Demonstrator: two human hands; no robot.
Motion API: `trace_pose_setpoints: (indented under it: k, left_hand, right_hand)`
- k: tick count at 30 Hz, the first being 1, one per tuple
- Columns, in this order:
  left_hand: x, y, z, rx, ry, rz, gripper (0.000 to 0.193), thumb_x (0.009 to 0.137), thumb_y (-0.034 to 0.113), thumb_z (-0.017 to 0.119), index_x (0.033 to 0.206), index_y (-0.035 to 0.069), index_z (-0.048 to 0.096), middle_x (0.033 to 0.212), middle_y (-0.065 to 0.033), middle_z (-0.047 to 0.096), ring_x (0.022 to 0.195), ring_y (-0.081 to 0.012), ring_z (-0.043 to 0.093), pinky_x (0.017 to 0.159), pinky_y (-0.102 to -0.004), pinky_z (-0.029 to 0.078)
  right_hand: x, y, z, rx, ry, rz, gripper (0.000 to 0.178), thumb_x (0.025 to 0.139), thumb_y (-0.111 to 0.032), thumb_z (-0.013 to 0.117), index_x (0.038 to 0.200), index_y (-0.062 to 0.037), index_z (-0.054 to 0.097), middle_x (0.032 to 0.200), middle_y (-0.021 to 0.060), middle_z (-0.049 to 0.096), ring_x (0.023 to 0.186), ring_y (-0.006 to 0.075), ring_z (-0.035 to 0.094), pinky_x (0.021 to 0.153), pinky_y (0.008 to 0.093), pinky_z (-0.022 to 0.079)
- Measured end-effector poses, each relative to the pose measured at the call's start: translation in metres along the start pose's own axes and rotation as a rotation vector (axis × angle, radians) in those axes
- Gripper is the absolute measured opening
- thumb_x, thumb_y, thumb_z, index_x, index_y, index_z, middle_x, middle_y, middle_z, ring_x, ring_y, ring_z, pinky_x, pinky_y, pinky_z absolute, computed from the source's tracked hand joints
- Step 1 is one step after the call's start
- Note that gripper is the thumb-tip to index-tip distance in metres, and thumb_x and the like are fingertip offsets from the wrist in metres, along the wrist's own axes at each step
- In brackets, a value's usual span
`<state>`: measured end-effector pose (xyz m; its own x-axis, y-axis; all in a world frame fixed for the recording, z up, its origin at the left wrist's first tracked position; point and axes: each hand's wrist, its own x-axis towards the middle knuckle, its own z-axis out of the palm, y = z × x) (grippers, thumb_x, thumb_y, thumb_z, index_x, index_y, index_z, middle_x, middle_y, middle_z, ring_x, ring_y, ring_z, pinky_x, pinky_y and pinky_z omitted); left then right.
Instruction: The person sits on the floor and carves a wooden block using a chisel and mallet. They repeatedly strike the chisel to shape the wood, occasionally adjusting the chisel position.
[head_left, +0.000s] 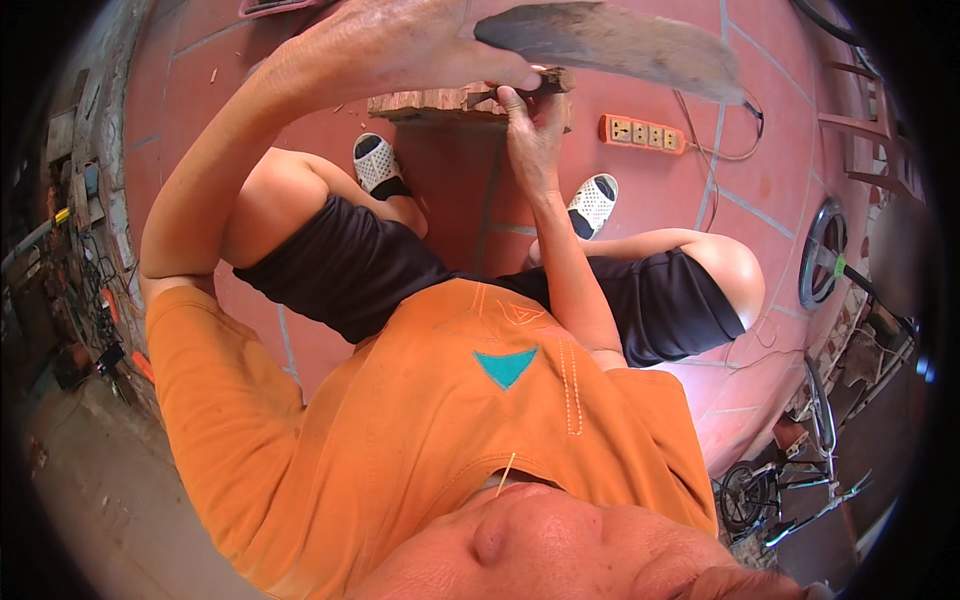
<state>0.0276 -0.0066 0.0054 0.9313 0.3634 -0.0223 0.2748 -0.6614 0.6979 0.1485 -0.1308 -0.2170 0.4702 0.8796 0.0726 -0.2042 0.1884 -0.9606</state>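
My left hand (pixel 425 50) reaches across the top of the view, closed at the near end of a large knife (pixel 620 45). Its broad, worn blade points to the right, and the handle is hidden by the hand. Below the blade, my right hand (pixel 535 140) is closed on a short, dark, rough piece of wood (pixel 552 82). The left thumb lies close to this piece; whether it touches cannot be made out. Under both hands sits a rough wooden block (pixel 425 105) on the floor, between my feet.
An orange power strip (pixel 642 133) with a cord lies on the red tiled floor (pixel 755 180), right of the block. Farther right are a wheel-like ring (pixel 823 253), a reddish chair (pixel 880 140) and a bicycle (pixel 790 490). Tools and clutter (pixel 90 270) line the left wall.
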Motion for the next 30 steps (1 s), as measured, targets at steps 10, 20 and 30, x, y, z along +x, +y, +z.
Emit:
trace_pose_setpoints:
  k: [10, 20, 30]
  left_hand:
    - [0.003, -0.017, 0.000, 0.336, -0.192, -0.219, 0.069, 0.092, 0.042, 0.071, 0.151, 0.013, 0.050, 0.118, -0.0263, 0.069, 0.101, -0.0405, 0.070, 0.090, -0.0454, 0.054]
    - [-0.003, -0.036, 0.000, 0.221, -0.041, -0.117, 0.074, 0.090, 0.042, 0.075, 0.152, 0.010, 0.049, 0.104, -0.0270, 0.072, 0.092, -0.0400, 0.072, 0.084, -0.0435, 0.055]
    - [-0.002, -0.030, 0.001, 0.263, 0.039, -0.046, 0.075, 0.088, 0.039, 0.076, 0.151, 0.008, 0.050, 0.112, -0.0280, 0.071, 0.097, -0.0400, 0.072, 0.088, -0.0433, 0.055]
  right_hand:
    - [0.003, 0.000, -0.006, 0.208, 0.093, 0.240, 0.025, 0.102, -0.001, 0.061, 0.125, -0.0020, 0.051, 0.116, 0.0119, 0.067, 0.107, 0.0203, 0.069, 0.082, 0.0319, 0.060]
    - [0.001, 0.002, -0.005, 0.304, 0.060, 0.215, 0.027, 0.102, 0.000, 0.061, 0.125, -0.0053, 0.049, 0.115, 0.0116, 0.066, 0.108, 0.0272, 0.070, 0.092, 0.0361, 0.061]
    - [0.008, 0.008, -0.001, 0.127, 0.043, 0.034, 0.024, 0.102, 0.001, 0.060, 0.124, -0.0035, 0.051, 0.118, 0.0110, 0.064, 0.111, 0.0253, 0.069, 0.097, 0.0360, 0.058]
